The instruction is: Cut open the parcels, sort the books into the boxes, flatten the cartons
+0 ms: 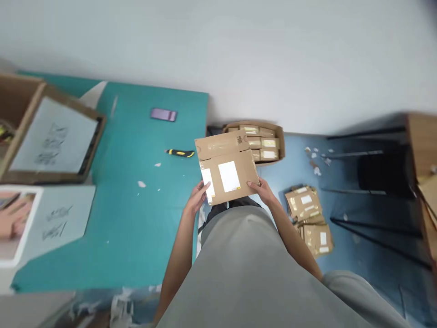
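Teal tabletop (136,237) here, an open box (17,98) at far left showing yellow-and-dark contents (5,133), and by the right edge the left hand (198,195) pinches the labelled cardboard carton (246,169) at lower left, the right hand (263,190) at lower right. Even, light thumb pressure should avoid creasing it; beyond, a larger carton (282,142) sits packed with taped parcels (268,143).

My one view looks from my head, forward and steeply down past my chest, taking in the desk (164,191) and the floor (293,175) from above.
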Motion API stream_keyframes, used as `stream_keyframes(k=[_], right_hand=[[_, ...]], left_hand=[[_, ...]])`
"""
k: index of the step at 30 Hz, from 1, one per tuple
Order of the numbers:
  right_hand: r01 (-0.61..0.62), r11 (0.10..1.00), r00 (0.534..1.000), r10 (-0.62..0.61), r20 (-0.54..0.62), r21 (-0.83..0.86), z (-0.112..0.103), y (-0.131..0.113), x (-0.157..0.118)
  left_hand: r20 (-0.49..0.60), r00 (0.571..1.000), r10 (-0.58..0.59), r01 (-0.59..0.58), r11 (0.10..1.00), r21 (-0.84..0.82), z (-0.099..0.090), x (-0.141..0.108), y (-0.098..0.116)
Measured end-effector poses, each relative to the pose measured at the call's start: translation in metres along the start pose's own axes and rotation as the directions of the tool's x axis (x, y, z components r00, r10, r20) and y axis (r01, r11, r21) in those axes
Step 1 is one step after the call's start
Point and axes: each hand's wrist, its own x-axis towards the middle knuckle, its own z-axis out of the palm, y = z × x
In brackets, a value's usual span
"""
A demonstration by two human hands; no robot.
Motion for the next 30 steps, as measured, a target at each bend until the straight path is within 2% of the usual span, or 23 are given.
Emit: stream_keyframes(k=[2, 4, 7, 11, 15, 20, 23, 25, 28, 30], right_hand=[[0.034, 0.994, 0.99, -0.019, -0.143, 0.101, -0.03, 0.016, -0.031], [0.038, 0.981, 0.972, 0.009, -0.235, 0.192, -0.058, 0.032, -0.055], [0.004, 0.951, 0.938, 0.103, -0.331, 0.308, -0.098, 0.056, -0.083], [-0.053, 0.915, 0.867, 0.241, -0.437, 0.4, -0.157, 0.086, -0.112], [-0.059, 0.891, 0.806, 0.309, -0.505, 0.451, -0.239, 0.111, -0.14], [-0.019, 0.865, 0.736, 0.351, -0.578, 0.502, -0.365, 0.142, -0.18], [0.044, 0.837, 0.688, 0.37, -0.624, 0.545, -0.432, 0.16, -0.211], [0.092, 0.814, 0.652, 0.387, -0.652, 0.574, -0.468, 0.172, -0.233], [0.165, 0.781, 0.593, 0.409, -0.693, 0.602, -0.509, 0.19, -0.266], [0.213, 0.764, 0.554, 0.419, -0.719, 0.609, -0.531, 0.202, -0.282]], left_hand=[[0.099, 0.992, -0.083, 0.07, 0.989, 0.127, 0.035, 0.013, -0.016], [0.15, 0.98, -0.133, 0.091, 0.962, 0.258, 0.07, 0.022, -0.032], [0.174, 0.97, -0.168, 0.079, 0.9, 0.428, 0.121, 0.031, -0.056], [0.17, 0.961, -0.218, 0.062, 0.769, 0.637, 0.186, 0.04, -0.099], [0.179, 0.956, -0.232, 0.005, 0.624, 0.782, 0.265, 0.053, -0.164], [0.272, 0.917, -0.293, -0.106, 0.478, 0.872, 0.387, 0.071, -0.27], [0.284, 0.878, -0.386, -0.106, 0.422, 0.9, 0.459, 0.074, -0.33], [0.288, 0.831, -0.476, -0.1, 0.382, 0.919, 0.502, 0.071, -0.364], [0.285, 0.739, -0.61, -0.105, 0.313, 0.944, 0.557, 0.064, -0.405], [0.285, 0.692, -0.664, -0.13, 0.274, 0.953, 0.587, 0.06, -0.429]])
